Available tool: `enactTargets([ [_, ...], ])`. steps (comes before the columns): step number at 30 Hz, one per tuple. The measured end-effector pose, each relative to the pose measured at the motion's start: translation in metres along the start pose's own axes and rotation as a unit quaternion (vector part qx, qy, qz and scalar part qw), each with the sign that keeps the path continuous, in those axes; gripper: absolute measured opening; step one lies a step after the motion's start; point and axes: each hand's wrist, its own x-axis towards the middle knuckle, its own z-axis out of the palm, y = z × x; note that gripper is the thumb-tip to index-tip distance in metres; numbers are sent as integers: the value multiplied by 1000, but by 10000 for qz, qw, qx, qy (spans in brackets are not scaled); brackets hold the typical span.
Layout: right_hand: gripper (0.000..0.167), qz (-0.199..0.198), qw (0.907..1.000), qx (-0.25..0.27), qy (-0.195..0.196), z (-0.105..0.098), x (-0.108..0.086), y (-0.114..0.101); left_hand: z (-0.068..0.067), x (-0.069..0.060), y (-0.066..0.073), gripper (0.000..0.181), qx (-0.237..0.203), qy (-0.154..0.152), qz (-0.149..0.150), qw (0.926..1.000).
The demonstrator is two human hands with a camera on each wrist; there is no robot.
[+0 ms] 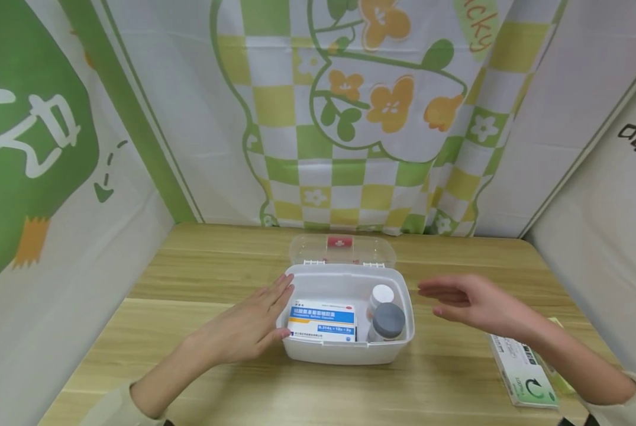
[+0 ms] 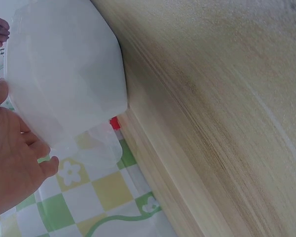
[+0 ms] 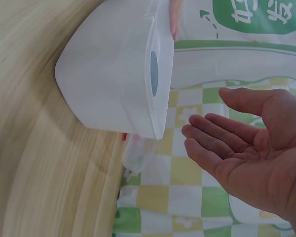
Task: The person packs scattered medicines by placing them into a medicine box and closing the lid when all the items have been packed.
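A white plastic medicine box stands on the table with its clear lid swung back behind it. Inside lie a blue-and-white capsule carton at the left and two bottles at the right, one with a white cap and one with a grey cap. My left hand rests against the box's left side, fingers stretched along the rim. To the right of the box, my right hand hovers apart from it with nothing in it; its palm and relaxed fingers show in the right wrist view.
Under my right forearm, a white-and-green carton lies on the wooden table, beside a yellowish one that is partly hidden. A printed curtain hangs along the table's back edge, with fabric walls at both sides.
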Motion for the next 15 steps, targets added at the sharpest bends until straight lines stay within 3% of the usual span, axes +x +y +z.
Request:
enactTargets([
  [15, 46, 247, 9981, 98, 549, 4, -45, 39, 0, 1, 0, 74, -39, 38, 26, 10000],
])
